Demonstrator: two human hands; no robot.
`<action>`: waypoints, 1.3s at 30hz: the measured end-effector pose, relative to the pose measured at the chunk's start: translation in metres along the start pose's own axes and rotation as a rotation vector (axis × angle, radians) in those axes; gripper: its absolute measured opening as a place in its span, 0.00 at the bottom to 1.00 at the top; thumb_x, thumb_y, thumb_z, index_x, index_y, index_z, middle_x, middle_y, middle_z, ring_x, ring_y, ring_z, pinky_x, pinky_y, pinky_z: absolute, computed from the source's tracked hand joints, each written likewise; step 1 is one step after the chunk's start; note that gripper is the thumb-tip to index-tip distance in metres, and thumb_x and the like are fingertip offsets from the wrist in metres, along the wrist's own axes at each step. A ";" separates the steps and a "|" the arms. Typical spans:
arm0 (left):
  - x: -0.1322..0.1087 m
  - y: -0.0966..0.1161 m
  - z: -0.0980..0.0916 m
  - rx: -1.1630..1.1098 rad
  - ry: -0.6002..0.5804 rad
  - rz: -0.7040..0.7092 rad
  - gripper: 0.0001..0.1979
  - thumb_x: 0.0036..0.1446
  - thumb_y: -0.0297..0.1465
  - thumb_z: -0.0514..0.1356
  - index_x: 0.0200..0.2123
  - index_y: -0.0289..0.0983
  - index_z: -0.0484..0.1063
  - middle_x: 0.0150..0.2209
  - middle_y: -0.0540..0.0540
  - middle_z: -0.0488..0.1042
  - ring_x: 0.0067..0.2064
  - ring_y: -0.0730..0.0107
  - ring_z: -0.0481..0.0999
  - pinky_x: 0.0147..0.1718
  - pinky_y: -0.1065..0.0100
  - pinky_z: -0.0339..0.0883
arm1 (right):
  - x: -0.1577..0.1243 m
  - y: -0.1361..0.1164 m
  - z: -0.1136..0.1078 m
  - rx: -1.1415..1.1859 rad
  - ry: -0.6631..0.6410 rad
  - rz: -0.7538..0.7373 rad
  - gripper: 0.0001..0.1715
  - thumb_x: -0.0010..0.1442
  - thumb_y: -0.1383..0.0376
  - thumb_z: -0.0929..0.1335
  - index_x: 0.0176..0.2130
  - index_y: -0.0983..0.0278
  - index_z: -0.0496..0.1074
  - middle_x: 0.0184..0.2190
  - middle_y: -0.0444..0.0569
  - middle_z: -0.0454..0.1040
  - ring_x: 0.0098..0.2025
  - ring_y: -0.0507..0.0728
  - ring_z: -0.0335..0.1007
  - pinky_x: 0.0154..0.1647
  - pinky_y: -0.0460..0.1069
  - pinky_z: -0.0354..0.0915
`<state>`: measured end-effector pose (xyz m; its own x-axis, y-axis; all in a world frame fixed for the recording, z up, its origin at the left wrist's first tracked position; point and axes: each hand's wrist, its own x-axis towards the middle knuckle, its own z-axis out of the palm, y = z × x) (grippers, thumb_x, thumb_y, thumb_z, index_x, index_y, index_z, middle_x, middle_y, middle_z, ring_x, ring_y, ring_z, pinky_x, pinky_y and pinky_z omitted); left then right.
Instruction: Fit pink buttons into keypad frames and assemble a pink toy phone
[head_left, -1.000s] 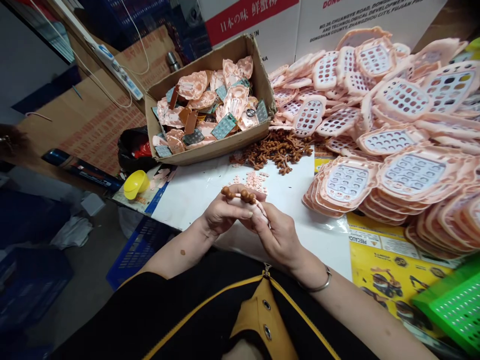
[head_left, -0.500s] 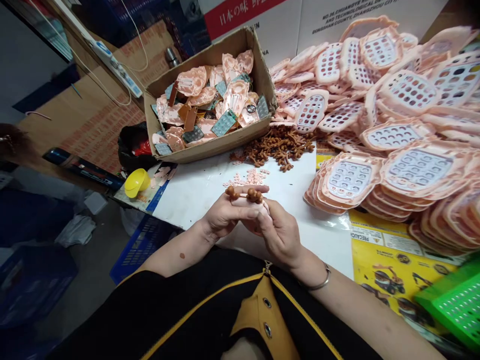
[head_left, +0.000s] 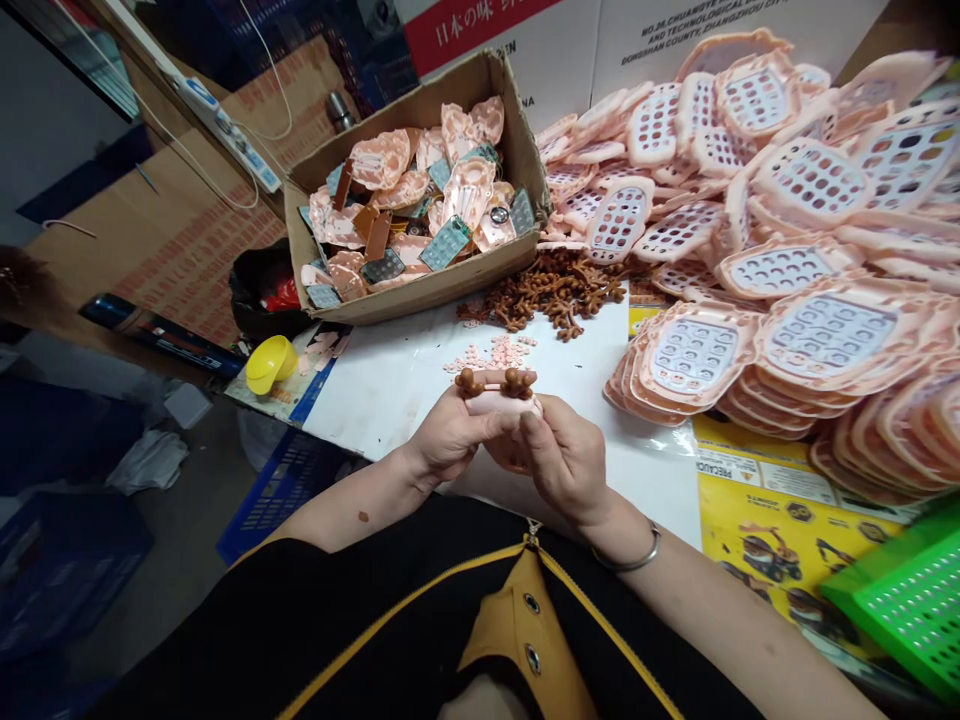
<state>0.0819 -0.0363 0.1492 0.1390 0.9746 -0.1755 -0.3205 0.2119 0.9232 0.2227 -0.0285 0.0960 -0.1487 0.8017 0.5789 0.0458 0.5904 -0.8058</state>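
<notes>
Between my hands, close to my body, is a pink plastic toy phone shell [head_left: 498,402] with brown knobbed pieces at its upper edge. My left hand [head_left: 450,435] is closed around its left side, thumb lying across the front. On the right side, my right hand [head_left: 564,460] grips the shell with thumb and bent fingers pressed together. Fingers cover most of the shell. Just beyond my hands lie small pale pink plastic pieces [head_left: 504,352] on the white tabletop, and behind them a heap of brown knobbed plastic parts [head_left: 562,295].
A cardboard box [head_left: 420,300] holds pink shells and circuit boards. Stacked and piled pink phone shells [head_left: 697,350] fill the right side. A yellow cup [head_left: 271,364] stands at the left table edge. A green perforated basket [head_left: 900,600] sits at lower right, a blue crate [head_left: 281,490] below the table.
The right brown knob has shifted slightly right, and the two knobs now sit more evenly along the shell's upper edge. My right thumb has moved slightly; both hands keep their hold.
</notes>
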 end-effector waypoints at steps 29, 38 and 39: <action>0.003 -0.024 -0.009 0.063 -0.006 0.376 0.17 0.49 0.37 0.72 0.41 0.41 0.76 0.48 0.45 0.81 0.51 0.59 0.80 0.51 0.57 0.73 | -0.002 0.011 0.005 0.285 0.064 0.074 0.19 0.67 0.53 0.64 0.53 0.59 0.68 0.49 0.53 0.77 0.47 0.60 0.76 0.47 0.55 0.73; -0.005 -0.010 -0.006 0.264 -0.061 0.507 0.15 0.54 0.35 0.69 0.46 0.42 0.76 0.49 0.43 0.80 0.53 0.60 0.79 0.53 0.57 0.73 | -0.010 0.016 0.011 0.343 0.132 0.075 0.16 0.64 0.54 0.68 0.50 0.56 0.71 0.44 0.51 0.78 0.48 0.60 0.75 0.52 0.58 0.72; -0.003 -0.008 -0.005 0.278 -0.060 0.523 0.15 0.54 0.36 0.69 0.45 0.41 0.77 0.48 0.43 0.81 0.52 0.61 0.79 0.52 0.58 0.73 | -0.010 0.017 0.012 0.360 0.128 0.095 0.16 0.63 0.54 0.68 0.50 0.56 0.71 0.44 0.50 0.78 0.49 0.60 0.75 0.53 0.58 0.71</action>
<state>0.0791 -0.0406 0.1405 0.0841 0.9371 0.3388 -0.1041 -0.3299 0.9383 0.2136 -0.0272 0.0751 -0.0346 0.8700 0.4918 -0.2994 0.4605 -0.8356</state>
